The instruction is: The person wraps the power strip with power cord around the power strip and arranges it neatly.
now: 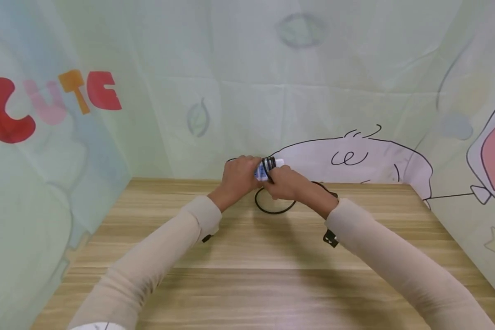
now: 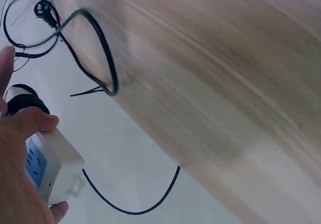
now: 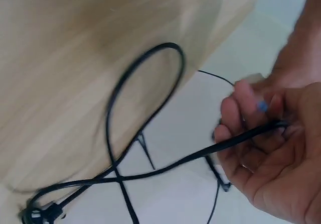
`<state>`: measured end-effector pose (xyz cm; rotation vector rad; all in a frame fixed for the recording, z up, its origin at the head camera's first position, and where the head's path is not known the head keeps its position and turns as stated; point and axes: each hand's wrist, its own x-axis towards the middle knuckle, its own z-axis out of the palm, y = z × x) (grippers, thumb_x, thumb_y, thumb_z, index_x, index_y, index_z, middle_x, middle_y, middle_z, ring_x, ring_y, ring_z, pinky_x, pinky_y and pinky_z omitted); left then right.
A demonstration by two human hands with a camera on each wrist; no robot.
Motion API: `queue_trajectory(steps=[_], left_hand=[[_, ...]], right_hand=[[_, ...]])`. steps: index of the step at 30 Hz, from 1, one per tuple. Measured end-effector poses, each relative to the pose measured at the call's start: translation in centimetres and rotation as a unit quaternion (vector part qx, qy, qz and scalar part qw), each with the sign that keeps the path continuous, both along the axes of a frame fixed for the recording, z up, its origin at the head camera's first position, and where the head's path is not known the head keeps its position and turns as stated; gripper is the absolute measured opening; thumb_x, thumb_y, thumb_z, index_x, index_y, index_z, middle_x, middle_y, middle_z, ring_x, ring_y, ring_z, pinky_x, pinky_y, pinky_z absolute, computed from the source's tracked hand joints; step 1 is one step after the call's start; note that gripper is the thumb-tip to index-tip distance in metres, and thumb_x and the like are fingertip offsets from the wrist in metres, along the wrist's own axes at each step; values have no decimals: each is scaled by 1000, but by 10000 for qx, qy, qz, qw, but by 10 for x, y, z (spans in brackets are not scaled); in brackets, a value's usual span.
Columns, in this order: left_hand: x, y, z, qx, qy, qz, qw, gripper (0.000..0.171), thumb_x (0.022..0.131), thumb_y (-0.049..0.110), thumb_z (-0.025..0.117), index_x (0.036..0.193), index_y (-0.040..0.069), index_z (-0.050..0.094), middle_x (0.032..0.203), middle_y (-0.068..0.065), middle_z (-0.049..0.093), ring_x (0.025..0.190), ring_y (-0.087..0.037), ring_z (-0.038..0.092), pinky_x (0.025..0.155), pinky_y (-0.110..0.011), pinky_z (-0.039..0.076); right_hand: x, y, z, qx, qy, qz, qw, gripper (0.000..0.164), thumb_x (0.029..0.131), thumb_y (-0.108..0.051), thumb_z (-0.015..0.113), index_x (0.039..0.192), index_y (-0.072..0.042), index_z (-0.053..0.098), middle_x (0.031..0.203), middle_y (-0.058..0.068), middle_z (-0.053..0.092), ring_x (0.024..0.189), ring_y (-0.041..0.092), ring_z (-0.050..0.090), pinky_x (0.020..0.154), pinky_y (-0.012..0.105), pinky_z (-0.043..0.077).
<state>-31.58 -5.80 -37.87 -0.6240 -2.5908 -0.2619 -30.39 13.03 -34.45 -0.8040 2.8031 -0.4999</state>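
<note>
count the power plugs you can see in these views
1: the black plug, upper left in the left wrist view, beside looped black cable; the right wrist view shows apparently the same one at lower left. The left hand or right hand may hide another.

1 word readable: "CUTE" (image 1: pixel 51 114), colored letters on left wall (image 1: pixel 29 197).
</note>
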Motion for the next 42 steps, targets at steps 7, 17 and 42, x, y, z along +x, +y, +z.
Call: queue_trajectory(steps=[7,17,42], left_hand=[[1,0,5,346,-313,74,9989,46,85,19,97,124,7,76,106,-12,84,92,-31,78,75,-48,65],[1,-1,4,413,-286,-103,9987,52,85,19,98,129,7,74,113,-13,82,97,-34,78,76,-52,65],[5,3,13,834,-329,-648,9939,64,81,26,103,136,8,75,119,-15,80,98,-31,78,83,-49,66]], right_hand=[[9,7,-14,85,185,194,9996,35,111,-27,58,78,-16,56,67,-3,61,59,12,54,55,28,41],[-34,33,-65,-214,408,1022,9937,46,112,-49,59,78,-18,59,71,-4,58,64,16,55,61,41,48],[-43,44,-57,880,962,1108,9852,41,119,-36,50,127,-1,70,139,23,73,132,40,69,117,58,53]])
